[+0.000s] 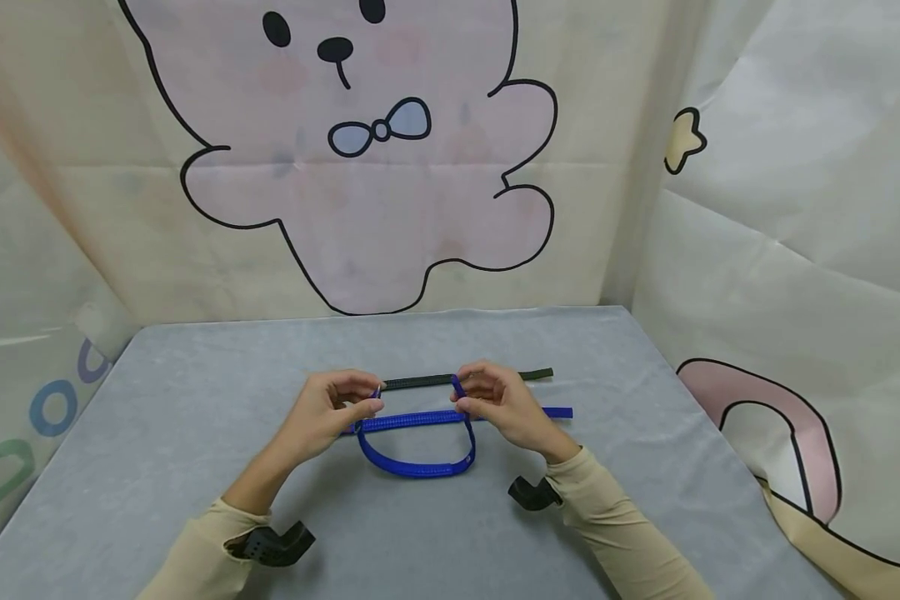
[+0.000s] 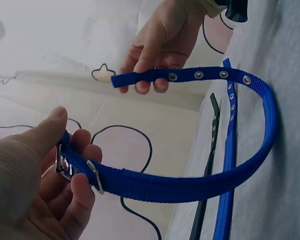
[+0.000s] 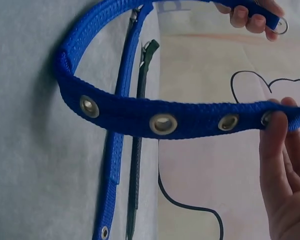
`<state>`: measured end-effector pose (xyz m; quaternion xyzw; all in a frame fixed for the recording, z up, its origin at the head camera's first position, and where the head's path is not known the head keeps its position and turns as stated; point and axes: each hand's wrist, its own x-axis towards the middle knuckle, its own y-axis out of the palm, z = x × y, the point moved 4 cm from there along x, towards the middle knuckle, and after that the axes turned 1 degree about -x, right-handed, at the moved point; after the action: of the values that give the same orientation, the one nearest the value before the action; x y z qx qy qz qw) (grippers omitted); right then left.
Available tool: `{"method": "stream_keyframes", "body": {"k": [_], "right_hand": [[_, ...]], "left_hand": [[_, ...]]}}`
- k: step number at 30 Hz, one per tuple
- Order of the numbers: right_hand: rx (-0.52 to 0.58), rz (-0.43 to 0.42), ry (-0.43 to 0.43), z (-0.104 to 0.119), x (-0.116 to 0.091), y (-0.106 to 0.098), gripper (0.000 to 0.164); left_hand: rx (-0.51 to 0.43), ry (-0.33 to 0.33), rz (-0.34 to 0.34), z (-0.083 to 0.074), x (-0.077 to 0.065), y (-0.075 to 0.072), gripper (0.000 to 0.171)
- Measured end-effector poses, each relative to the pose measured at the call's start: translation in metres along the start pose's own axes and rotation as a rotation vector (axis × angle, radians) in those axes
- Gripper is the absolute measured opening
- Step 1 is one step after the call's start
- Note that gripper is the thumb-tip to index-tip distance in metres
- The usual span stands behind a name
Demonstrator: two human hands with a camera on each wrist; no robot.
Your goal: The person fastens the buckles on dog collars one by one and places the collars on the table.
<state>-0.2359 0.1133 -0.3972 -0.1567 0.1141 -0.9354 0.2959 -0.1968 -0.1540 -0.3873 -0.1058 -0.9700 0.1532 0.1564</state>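
A blue pet collar (image 1: 416, 470) hangs in a U between both hands, its middle dipping low over the table. Its buckle end, with a metal buckle and a metal ring (image 2: 96, 176), is pinched by my left hand (image 1: 328, 414). My right hand (image 1: 512, 410) pinches the opposite, tapered end between thumb and fingers. A row of metal eyelets (image 3: 163, 124) runs along that half of the strap. The two ends are apart. Behind it lie a second blue collar (image 1: 412, 420) and a dark green collar (image 1: 420, 382), both stretched straight.
A grey cloth covers the table (image 1: 195, 467). Light curtains with a cartoon bear (image 1: 375, 217) and other drawings stand behind and at the sides. Black wrist-worn cameras (image 1: 273, 546) sit on both beige sleeves (image 1: 615, 517).
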Motion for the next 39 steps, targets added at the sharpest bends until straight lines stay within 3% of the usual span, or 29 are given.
{"method": "stream_keyframes", "body": {"k": [4,13,23,39], "right_hand": [[0.010,0.029,-0.002,0.002,-0.001,0.005,0.036],[0.079,0.009,-0.041,0.010,-0.002,0.021,0.026],[0.095,0.023,-0.094,0.009,-0.005,0.039,0.025],[0.094,0.044,-0.105,0.011,-0.008,0.050,0.023]], "left_hand": [[-0.035,0.027,-0.008,-0.004,-0.002,0.006,0.021],[0.023,0.030,-0.049,-0.014,-0.005,0.017,0.022],[0.063,0.068,-0.044,-0.020,-0.010,0.030,0.023],[0.084,0.045,-0.014,-0.021,-0.012,0.039,0.022]]}}
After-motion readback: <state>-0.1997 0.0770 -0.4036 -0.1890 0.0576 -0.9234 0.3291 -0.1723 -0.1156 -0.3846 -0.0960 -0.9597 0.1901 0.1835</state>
